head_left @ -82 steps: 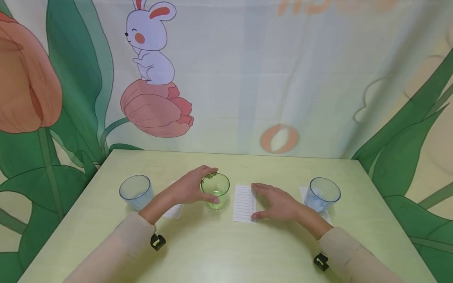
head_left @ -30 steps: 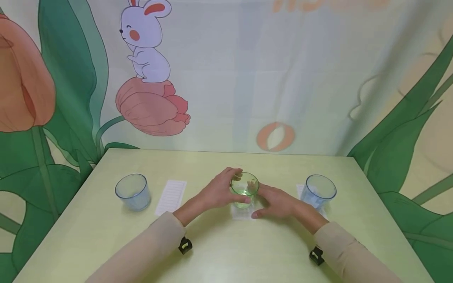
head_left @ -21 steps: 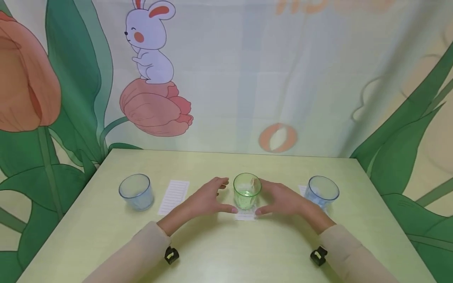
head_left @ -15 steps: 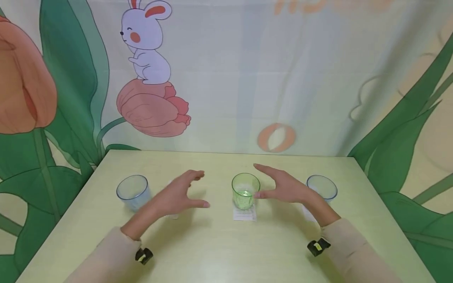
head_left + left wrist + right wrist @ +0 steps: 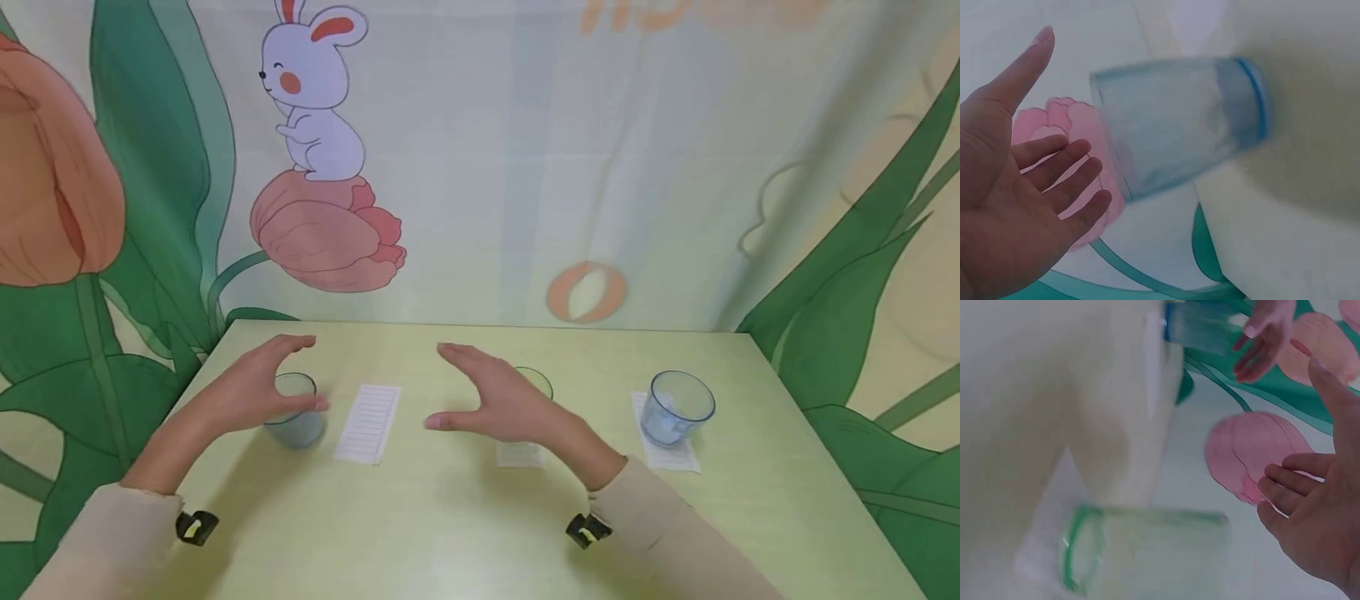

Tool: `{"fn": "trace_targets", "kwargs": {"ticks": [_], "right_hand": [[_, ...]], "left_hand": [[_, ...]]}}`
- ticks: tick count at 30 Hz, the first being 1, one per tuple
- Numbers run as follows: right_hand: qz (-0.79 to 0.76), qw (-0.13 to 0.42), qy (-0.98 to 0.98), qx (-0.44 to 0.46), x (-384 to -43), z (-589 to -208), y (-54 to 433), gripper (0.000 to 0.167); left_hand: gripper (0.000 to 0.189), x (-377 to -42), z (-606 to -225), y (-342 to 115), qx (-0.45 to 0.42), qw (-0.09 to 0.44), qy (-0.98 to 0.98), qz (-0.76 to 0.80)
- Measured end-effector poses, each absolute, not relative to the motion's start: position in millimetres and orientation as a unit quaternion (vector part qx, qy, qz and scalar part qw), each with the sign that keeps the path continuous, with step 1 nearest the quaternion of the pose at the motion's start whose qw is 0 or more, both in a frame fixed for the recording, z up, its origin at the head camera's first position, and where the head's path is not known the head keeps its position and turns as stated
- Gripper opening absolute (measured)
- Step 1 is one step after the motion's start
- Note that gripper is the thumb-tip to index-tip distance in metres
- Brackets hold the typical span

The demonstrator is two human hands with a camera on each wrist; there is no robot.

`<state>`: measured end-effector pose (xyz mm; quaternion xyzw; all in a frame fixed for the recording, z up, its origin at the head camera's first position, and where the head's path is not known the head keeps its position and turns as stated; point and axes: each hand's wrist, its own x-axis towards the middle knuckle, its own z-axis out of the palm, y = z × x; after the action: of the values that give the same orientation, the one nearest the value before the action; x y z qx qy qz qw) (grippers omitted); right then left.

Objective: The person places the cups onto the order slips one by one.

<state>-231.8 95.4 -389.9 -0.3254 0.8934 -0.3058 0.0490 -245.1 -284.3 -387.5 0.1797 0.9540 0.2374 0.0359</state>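
Observation:
My left hand (image 5: pixel 255 387) hovers at the left blue glass (image 5: pixel 298 432), thumb and fingers spread apart in front of and above it. The left wrist view shows that hand (image 5: pixel 1029 187) with its fingers extended, a gap between them and the clear blue glass (image 5: pixel 1172 128). My right hand (image 5: pixel 506 400) is in the air over the middle, thumb and fingers apart with nothing between them. Behind it, mostly hidden, the green glass (image 5: pixel 542 385) stands on the middle lined paper (image 5: pixel 521 456). In the right wrist view the green glass (image 5: pixel 1160 550) is apart from the fingers.
A bare lined paper (image 5: pixel 369 425) lies right of the left glass. Another blue glass (image 5: pixel 677 412) stands on a third lined paper (image 5: pixel 675 460) at the right. A printed curtain (image 5: pixel 465 167) rises behind the table (image 5: pixel 450 533).
My left hand carried the green glass right onto the middle paper, let go, and moved left to the blue glass. My right hand left the green glass and moved left.

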Motion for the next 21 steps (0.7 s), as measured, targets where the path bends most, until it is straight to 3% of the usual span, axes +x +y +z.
{"fn": "trace_targets", "kwargs": {"ticks": [7,21], "right_hand": [[-0.273,0.054,0.91,-0.307,-243.6,-430.8,42.3,0.101],[-0.145,0.07,0.941,-0.296,-261.1,-477.4,-10.7,0.101]], "left_hand": [[0.112,-237.5,-393.9,-312.5,0.185,0.061,0.953,0.232],[0.091,-238.1,-399.6,-310.5,0.203,0.064,0.948,0.236]]}}
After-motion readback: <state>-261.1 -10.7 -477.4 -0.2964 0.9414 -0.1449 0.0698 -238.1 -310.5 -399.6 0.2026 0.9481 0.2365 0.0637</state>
